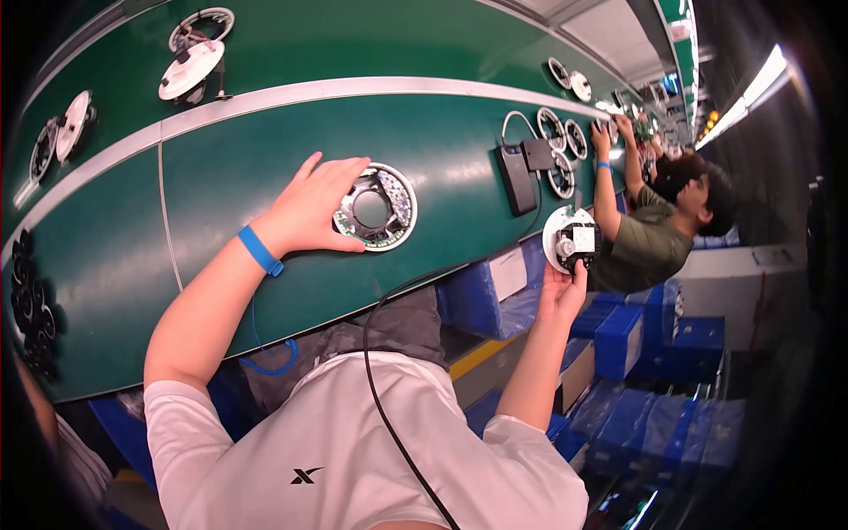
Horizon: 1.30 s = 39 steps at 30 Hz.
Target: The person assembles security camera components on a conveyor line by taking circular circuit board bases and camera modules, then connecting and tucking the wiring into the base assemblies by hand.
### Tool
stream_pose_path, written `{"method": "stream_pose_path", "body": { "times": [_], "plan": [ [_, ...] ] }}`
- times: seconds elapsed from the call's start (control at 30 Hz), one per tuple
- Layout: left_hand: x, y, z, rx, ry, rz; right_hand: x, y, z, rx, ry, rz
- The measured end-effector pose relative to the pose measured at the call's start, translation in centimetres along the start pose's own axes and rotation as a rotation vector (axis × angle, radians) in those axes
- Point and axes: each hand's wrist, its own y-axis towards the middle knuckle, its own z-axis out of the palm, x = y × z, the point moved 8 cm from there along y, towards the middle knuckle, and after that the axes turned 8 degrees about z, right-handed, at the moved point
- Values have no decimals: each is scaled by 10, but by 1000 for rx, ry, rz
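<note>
On the green bench my left hand [309, 210] grips the left side of a round ring-shaped housing [399, 201], thumb and fingers curved about its rim. The housing has a white rim, a dark inside with circuit board parts, and a large round hole in the middle. Off to the right, past the bench's near edge, my right hand [562, 293] holds up a white round cover [555, 238] by its lower edge. A black block with a white label sits on the cover. A blue band circles my left wrist.
A black power bank [516, 179] with a cable lies right of centre, beside several ring housings [561, 174]. More covers and rings [193, 71] stand beyond the pale rail. Black parts [34, 305] lie at far left. A co-worker [649, 238] works at right, above blue bins [618, 340].
</note>
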Motion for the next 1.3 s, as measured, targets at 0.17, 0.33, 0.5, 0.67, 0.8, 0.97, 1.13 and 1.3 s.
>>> {"method": "stream_pose_path", "body": {
  "times": [0.17, 0.33, 0.5, 0.67, 0.8, 0.97, 1.13, 1.3],
  "plan": [
    [6, -3, 7, 5, -34, -8, -22, -25, 96, 301, -161, -164],
    [1, -2, 4, -38, -38, 8, -64, -28, 152, 565, -552, -571],
    [2, 0, 6, -19, -51, 21, -93, -48, 181, 842, -991, -900],
    [5, 2, 6, -1, -66, 39, -80, -64, 195, 980, -1275, -1268],
    [8, 9, 6, 65, -119, 63, -68, -49, 191, 1080, -1321, -1464],
    [13, 14, 11, 119, -185, 89, -65, -36, 170, 1074, -1521, -1462],
    [17, 15, 15, 107, -153, 96, -60, -38, 156, 1014, -1518, -1232],
    [15, 14, 15, 109, -126, 101, -65, -51, 149, 937, -1481, -1060]
  ]
}}
